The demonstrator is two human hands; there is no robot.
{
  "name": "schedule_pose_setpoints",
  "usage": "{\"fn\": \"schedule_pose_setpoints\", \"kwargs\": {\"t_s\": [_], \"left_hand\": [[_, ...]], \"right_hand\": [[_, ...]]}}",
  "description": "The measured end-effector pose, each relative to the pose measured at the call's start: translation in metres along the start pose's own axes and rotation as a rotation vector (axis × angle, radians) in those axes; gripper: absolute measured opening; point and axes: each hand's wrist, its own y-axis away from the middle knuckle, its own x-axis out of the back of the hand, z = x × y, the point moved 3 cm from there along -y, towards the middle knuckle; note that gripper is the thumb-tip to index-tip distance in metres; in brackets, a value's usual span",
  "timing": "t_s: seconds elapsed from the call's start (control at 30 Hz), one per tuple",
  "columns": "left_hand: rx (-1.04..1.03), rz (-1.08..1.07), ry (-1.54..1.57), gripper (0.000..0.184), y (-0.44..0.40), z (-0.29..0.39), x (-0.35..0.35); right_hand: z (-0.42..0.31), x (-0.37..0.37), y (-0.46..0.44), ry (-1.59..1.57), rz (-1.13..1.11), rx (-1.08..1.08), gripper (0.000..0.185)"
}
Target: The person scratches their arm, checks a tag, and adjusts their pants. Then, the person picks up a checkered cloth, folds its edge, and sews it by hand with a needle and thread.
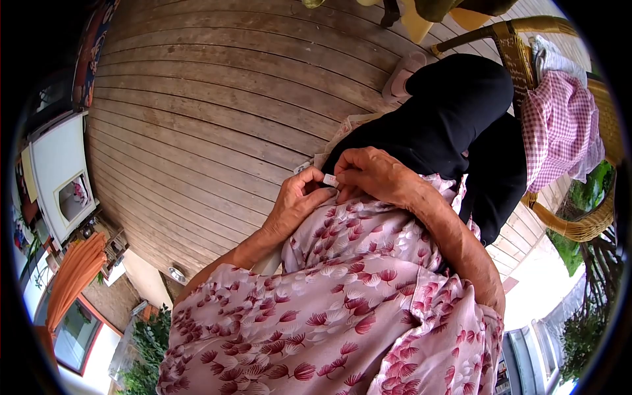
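Note:
Both hands meet over the lap, at the hem of the pink floral garment (355,263). A small white tag (330,180) shows between them. My left hand (303,197) is closed in a pinch, its thumb and fingers at the tag's left edge. On the tag's other side my right hand (372,172) is closed, with bent fingers pressed together on the fabric edge by the tag. Black trousers (434,125) lie beyond the hands. Just past my left hand, a bit of pale patterned cloth (342,135) sticks out beside the trousers.
A wicker chair (517,59) at the right bears a pink checked cloth (559,125). A pink shoe (403,76) rests on the plank floor (197,99). At the left are a white cabinet (59,158) and an orange curtain (76,276).

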Motion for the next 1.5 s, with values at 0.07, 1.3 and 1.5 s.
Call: {"fn": "schedule_pose_setpoints", "kwargs": {"t_s": [0.07,1.3,1.5], "left_hand": [[-0.002,-0.014,0.014,0.018,-0.001,-0.001,0.0],[-0.393,0.13,-0.782,0.023,-0.001,0.004,-0.002],[-0.356,0.304,-0.476,0.015,0.007,0.001,-0.004]], "right_hand": [[-0.002,0.001,0.001,-0.01,-0.003,-0.017,0.015],[0.016,-0.014,-0.001,-0.406,0.041,-0.217,0.017],[-0.001,-0.014,0.001,-0.098,0.043,-0.169,0.022]]}}
